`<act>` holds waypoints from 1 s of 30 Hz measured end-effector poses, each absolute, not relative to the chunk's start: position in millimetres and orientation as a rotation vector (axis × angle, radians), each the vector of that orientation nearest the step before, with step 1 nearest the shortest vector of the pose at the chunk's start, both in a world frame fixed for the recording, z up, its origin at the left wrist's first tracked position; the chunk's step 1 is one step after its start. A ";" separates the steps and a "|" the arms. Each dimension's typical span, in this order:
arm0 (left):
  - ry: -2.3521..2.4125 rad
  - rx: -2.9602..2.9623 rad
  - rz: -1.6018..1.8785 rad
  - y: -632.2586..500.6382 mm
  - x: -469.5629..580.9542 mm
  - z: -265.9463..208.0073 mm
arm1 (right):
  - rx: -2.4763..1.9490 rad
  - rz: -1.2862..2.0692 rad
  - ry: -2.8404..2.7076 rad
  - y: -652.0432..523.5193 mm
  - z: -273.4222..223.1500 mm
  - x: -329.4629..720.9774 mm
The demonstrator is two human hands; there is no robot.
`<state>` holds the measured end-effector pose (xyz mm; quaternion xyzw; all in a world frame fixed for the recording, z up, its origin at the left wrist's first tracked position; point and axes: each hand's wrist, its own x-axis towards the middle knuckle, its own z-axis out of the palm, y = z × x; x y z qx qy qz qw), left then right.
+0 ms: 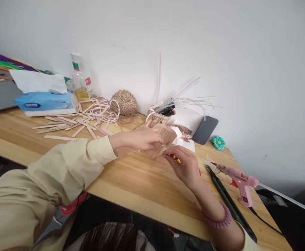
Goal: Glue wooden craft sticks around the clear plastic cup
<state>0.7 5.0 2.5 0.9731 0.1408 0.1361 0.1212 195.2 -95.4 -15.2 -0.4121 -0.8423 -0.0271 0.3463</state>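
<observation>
My left hand [147, 136] is closed on a ridged brown panel [169, 135], which looks like flat wooden sticks or cardboard and is tilted above the table. At the panel's lower right edge, my right hand [185, 164] is closed in a pinch, its fingertips on that edge. Small yellow and red bits show behind the right hand; what they belong to is hidden. Just beyond the panel stands a pen holder [161, 119] trimmed with beads, with several dark markers [169, 109] and silvery wire stems [191, 101] sticking out. My left hand partly covers it.
Wooden craft sticks [63, 123], a bead string [104, 111], twine ball [124, 102], bottle [82, 83] and tissue pack [46, 101] lie left. Right are a phone [205, 130], teal flower [218, 142], dark green long tool [229, 200] and corded pink glue gun [242, 181].
</observation>
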 end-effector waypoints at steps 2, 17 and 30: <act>0.400 2.842 0.428 5.7 0.6 1.3 | -1.066 -0.063 -2.170 -94.9 -15.5 194.6; 0.392 2.901 0.395 6.5 0.5 1.3 | -1.035 -0.235 -2.138 -80.7 -20.5 197.7; 0.433 2.861 0.371 9.1 3.5 1.1 | -1.004 -0.407 -2.096 -72.3 -23.5 198.6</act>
